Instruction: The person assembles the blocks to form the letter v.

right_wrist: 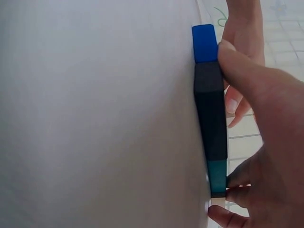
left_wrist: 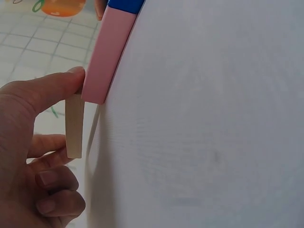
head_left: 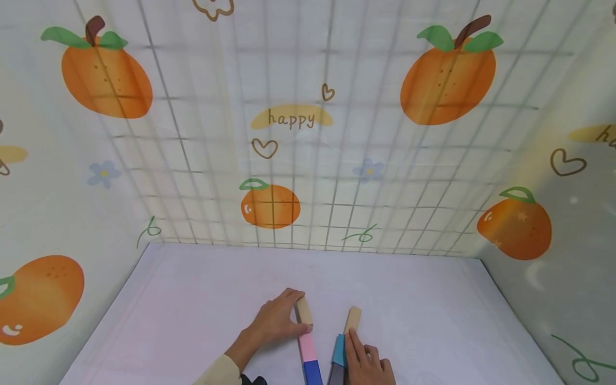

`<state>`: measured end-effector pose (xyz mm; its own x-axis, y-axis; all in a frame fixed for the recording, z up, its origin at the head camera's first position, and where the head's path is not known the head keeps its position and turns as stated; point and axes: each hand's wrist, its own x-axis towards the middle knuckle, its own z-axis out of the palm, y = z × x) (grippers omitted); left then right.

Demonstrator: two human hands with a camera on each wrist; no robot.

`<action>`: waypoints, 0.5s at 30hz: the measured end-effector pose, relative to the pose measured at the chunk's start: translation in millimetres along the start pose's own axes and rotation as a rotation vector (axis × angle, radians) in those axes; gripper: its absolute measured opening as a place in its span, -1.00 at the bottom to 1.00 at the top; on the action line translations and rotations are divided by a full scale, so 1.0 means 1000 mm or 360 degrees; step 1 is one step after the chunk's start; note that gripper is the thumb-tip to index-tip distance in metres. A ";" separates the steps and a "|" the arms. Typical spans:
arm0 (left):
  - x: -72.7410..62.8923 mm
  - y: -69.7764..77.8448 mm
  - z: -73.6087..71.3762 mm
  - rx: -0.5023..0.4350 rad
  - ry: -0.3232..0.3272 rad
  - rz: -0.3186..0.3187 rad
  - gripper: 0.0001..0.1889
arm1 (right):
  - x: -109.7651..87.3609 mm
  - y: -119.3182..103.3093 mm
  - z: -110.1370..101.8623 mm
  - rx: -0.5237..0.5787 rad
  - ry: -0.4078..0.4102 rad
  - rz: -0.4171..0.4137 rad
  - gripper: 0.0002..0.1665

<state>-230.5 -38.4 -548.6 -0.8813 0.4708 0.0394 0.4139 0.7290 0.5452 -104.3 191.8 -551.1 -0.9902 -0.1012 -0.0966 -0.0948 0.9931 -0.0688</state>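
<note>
My left hand [head_left: 279, 320] holds a plain wooden block [head_left: 303, 311] at its ends, thumb by the joint and fingers at the far end. In line with it, a pink block [head_left: 308, 347] and a blue block [head_left: 313, 372] run toward me. My right hand [head_left: 368, 359] lies along a second row: a plain wooden block [head_left: 354, 317], a teal block [head_left: 339, 348] and a dark grey block [right_wrist: 212, 123]. In the right wrist view its thumb [right_wrist: 237, 61] is by the dark grey block and a blue block, with fingertips [right_wrist: 225, 216] at the teal and wooden joint.
Both rows lie on a white tabletop [head_left: 216, 283] and draw closer toward the bottom of the head view. A grid wall [head_left: 313, 160] behind a sheet printed with oranges rises at the back. Side sheets [head_left: 572, 289] flank the table. A small black object [head_left: 253, 380] shows near the left sleeve.
</note>
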 end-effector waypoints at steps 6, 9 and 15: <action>0.000 -0.003 0.001 -0.0014 -0.0036 -0.0040 -0.13 | -0.001 -0.001 -0.001 0.0004 0.0015 -0.0003 0.46; 0.001 -0.006 0.003 -0.0005 -0.0061 -0.0054 -0.12 | -0.001 -0.001 -0.001 0.0002 0.0023 -0.0001 0.44; -0.001 -0.005 0.001 -0.0015 -0.0105 -0.0083 -0.11 | 0.002 0.000 -0.001 0.0004 -0.0061 0.0027 0.50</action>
<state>-231.9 -42.2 -552.4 -0.8847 0.4641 -0.0445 0.3651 0.7490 0.5530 -106.1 191.2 -550.7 -0.9870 -0.0867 -0.1357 -0.0778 0.9946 -0.0690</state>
